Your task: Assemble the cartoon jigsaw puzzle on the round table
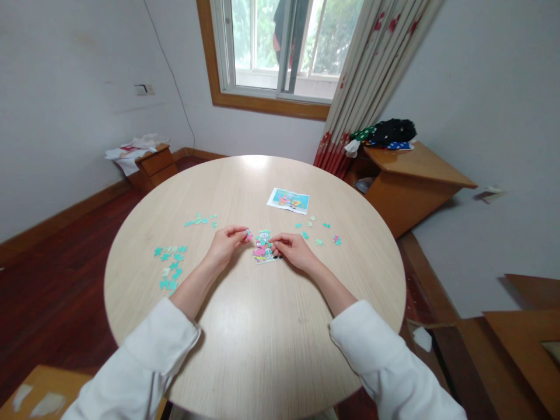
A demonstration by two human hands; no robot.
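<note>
Between my hands lies a partly joined jigsaw puzzle (261, 249) with pink, teal and white cartoon figures. My left hand (227, 245) pinches a small pink and teal puzzle piece (248, 235) just left of the joined part. Over the right side of the puzzle, my right hand (294, 249) has its fingertips bent down and drawn together; they cover some of the picture, and I cannot make out whether a piece is between them. Beyond the puzzle, a printed picture sheet (289, 200) shows a pink and a yellow figure on blue.
Loose teal pieces (175, 273) lie in a group at the left of the round table (262, 338), and more pieces (201, 220) sit farther back. Several scattered pieces (319, 242) are to the right. A wooden cabinet (415, 175) with clothes stands behind at the right.
</note>
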